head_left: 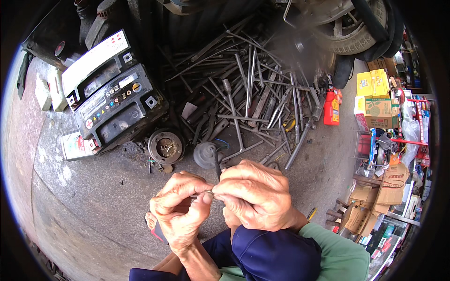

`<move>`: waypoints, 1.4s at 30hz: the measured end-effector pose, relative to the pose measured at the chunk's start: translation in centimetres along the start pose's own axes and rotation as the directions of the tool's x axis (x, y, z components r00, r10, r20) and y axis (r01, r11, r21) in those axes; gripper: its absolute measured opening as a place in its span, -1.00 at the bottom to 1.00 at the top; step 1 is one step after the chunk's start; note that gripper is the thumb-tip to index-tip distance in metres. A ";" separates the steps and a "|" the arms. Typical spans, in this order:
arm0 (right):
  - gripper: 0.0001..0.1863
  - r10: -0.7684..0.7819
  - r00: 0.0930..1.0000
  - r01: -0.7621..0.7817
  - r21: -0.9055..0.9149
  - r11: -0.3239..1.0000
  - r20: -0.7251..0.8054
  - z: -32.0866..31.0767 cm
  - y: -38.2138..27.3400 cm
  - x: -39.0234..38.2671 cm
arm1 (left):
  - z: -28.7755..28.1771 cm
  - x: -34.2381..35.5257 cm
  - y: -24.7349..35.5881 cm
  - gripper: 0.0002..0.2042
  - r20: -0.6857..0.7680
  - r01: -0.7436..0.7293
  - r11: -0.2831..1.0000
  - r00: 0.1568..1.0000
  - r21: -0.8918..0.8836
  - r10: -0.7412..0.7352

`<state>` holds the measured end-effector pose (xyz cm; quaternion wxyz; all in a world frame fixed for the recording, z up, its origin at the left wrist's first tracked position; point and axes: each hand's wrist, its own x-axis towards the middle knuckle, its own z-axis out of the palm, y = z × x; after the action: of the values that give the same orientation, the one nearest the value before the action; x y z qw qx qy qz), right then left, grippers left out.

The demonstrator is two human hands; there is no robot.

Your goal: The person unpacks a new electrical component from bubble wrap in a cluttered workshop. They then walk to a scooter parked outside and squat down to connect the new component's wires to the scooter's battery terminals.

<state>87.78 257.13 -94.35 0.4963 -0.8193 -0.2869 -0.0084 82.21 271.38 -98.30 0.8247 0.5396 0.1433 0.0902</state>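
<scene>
In front of my knees, my left hand (180, 206) and my right hand (255, 194) meet fingertip to fingertip. Both are closed in a pinch around a tiny, thin, dull piece (209, 191), too small and too covered to name. A dark rod or thick cable (217, 165) shows just beyond my right fingers; whether that hand holds it, I cannot tell. Past the fingertips a grey round disc (204, 155) lies on the ground. Left of it sits a round metal part (166, 147) with a dirty hollow middle.
A black car battery (119, 105) stands at the left. Beyond my hands spreads a heap of wrenches and metal bars (253, 89). A red bottle (332, 107) and a wheel (354, 35) are at the far right, with cardboard boxes (382, 110) along the right side.
</scene>
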 end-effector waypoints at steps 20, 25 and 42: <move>-0.86 0.025 0.998 -0.031 0.085 0.996 0.063 0.6 0.1 0.2 | -0.5 -0.8 -0.2 -0.77 0.073 0.221 0.886 0.975 -0.409 -0.209; -0.86 0.046 0.997 -0.042 0.064 0.997 -0.055 1.4 0.4 0.1 | 0.0 -0.8 -0.2 -0.76 -0.030 0.259 0.824 0.948 -0.504 -0.316; -0.82 0.161 0.974 -0.195 0.229 0.954 0.160 0.5 0.3 0.6 | -1.7 -0.6 -0.5 -0.80 0.138 0.278 0.875 0.960 -0.396 -0.243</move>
<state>88.28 257.70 -94.61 0.5702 -0.7736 -0.2446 0.1288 81.03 272.43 -99.34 0.9295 0.3330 0.1577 -0.0162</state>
